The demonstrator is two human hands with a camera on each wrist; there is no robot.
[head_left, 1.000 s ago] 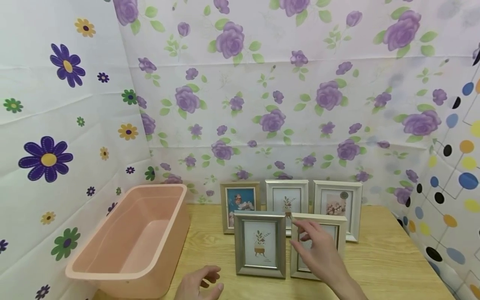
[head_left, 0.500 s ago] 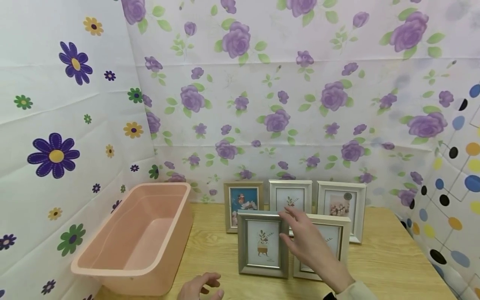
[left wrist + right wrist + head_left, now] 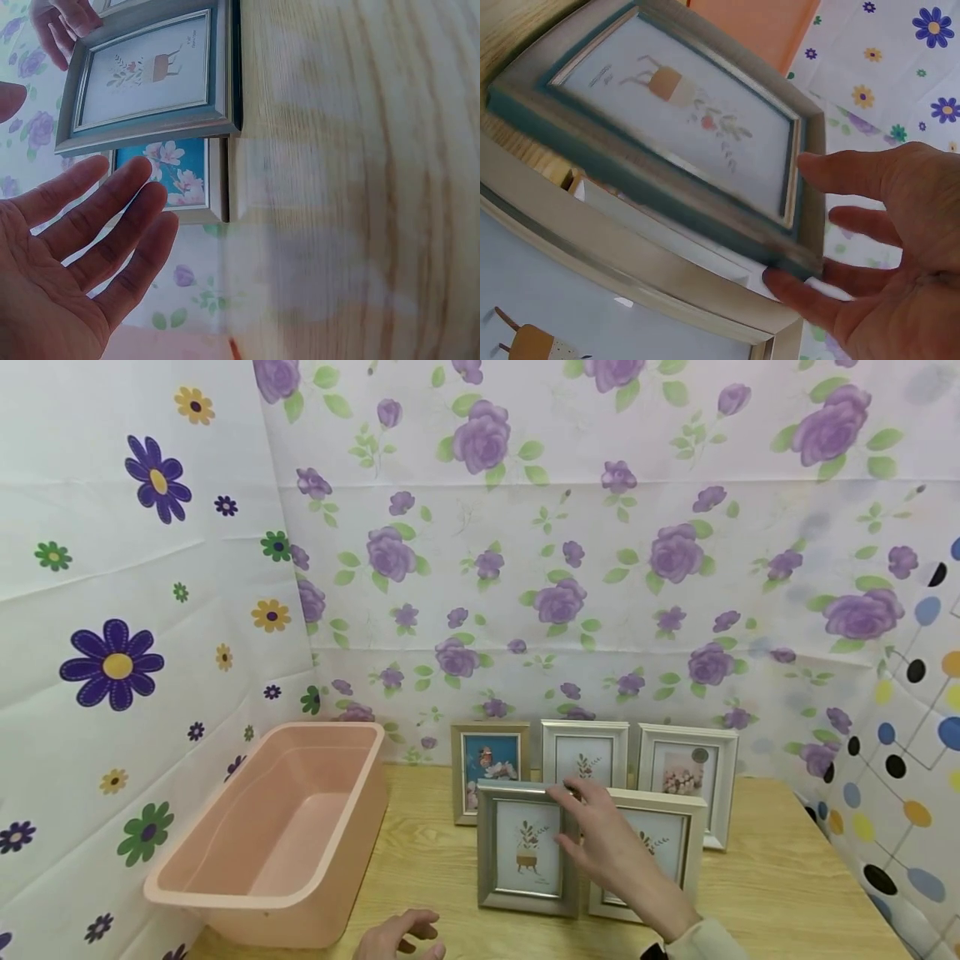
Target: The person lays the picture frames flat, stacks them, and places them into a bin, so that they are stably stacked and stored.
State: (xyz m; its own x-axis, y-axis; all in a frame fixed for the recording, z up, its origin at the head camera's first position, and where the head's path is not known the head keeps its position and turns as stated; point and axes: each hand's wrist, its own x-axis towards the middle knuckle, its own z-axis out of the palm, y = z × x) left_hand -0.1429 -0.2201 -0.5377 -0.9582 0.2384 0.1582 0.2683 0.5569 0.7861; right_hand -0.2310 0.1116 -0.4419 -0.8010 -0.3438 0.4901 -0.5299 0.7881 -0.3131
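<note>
My right hand (image 3: 611,843) pinches the upper right corner of a silver-grey picture frame (image 3: 525,850) that stands upright in the front row. In the right wrist view its thumb (image 3: 847,172) lies on the front of the frame's top edge, with fingers behind and along the side. That frame holds a print of a plant in a brown pot. My left hand (image 3: 399,935) is held low at the front, fingers apart and slightly bent, holding nothing. In the left wrist view its fingers (image 3: 124,225) are near the silver-grey frame's side. A cream picture frame (image 3: 697,852) stands behind my right wrist, partly hidden.
Behind stand a gold frame (image 3: 460,777) with a blue picture, a white frame (image 3: 585,727) and another white frame (image 3: 723,777) at the right. A pink plastic tub (image 3: 330,868) sits at the left of the wooden table (image 3: 795,877). Patterned sheets surround it.
My right hand has moved left from the cream frame to the silver-grey frame's upper right corner and taken hold there. The left hand stays about where it was. The view has shifted slightly.
</note>
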